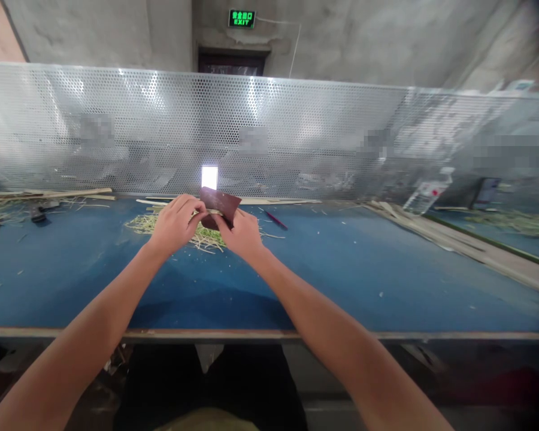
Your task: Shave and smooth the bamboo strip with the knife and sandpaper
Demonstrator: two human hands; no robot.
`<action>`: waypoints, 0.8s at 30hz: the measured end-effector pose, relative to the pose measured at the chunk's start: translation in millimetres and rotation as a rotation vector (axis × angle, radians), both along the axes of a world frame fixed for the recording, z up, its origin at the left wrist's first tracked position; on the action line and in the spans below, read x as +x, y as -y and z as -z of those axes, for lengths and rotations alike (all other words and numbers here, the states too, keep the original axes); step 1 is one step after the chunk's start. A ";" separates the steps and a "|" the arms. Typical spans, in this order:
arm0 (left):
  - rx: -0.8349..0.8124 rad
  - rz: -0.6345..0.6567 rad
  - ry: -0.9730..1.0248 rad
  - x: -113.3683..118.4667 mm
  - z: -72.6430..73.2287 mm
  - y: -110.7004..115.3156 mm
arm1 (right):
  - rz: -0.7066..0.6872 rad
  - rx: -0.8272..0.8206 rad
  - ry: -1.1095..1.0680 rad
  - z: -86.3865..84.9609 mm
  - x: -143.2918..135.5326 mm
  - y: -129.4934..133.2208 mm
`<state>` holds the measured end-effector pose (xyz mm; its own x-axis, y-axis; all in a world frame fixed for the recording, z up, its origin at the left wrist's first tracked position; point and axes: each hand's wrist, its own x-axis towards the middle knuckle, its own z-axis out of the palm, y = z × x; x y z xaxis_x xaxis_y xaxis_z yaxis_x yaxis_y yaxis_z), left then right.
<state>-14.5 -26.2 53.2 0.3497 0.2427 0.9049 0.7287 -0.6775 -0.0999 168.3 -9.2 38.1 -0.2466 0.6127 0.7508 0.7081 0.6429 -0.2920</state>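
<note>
Nearest: dark trousers [265,389] of the seated person, under the front edge of a blue tabletop [332,287]; both bare forearms reach up over it
Left hand [175,222]: thumb and fingertips drawn together, narrow, pinching at the left end of a short pale strip [214,211]
Right hand [246,234]: holding the right side of a brown sheet [227,203], thumb in front, against the sheet near the strip; other fingers mostly hidden, can't tell their exact spread
Sheet is between the two hands, bent, its upper part standing up behind the strip, lower part below it; strip lies across the sheet, material of sheet not clear
Beneath and around the hands: loose heap of yellow-green shavings [211,241] on the tabletop
Just right of the right hand, thin dark-red stick [276,220], pen-like, lying slantwise
Far right, long pale slats [449,239] running slantwise; clear bottle [424,196] with red mark beside them, appears tilted
Far left, bundle of strips [67,194] with small dark object [38,214] by it, blurry
Back of table: perforated metal screen [305,120], bright white rectangle [209,177] showing low on it, directly above the sheet
Beyond: grey wall [363,42], dark doorway [231,63], green lit EXIT sign [241,18] above it
</note>
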 end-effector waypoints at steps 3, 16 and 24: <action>0.021 -0.011 0.022 -3.4 -0.4 -0.2 | -0.007 -0.007 -0.002 -1.6 1.1 0.9; -0.019 -0.059 0.096 -18.9 1.3 -8.3 | 0.051 -0.045 -0.181 -2.8 4.6 -7.0; -0.410 -0.209 -0.045 -44.2 18.6 -40.2 | 0.101 -0.112 -0.567 -11.9 26.9 -29.1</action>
<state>-58.6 14.0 34.6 0.2917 0.6470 0.7045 0.8551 -0.5064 0.1110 195.2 19.9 50.1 0.2384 0.6955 0.6778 0.4775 0.5239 -0.7054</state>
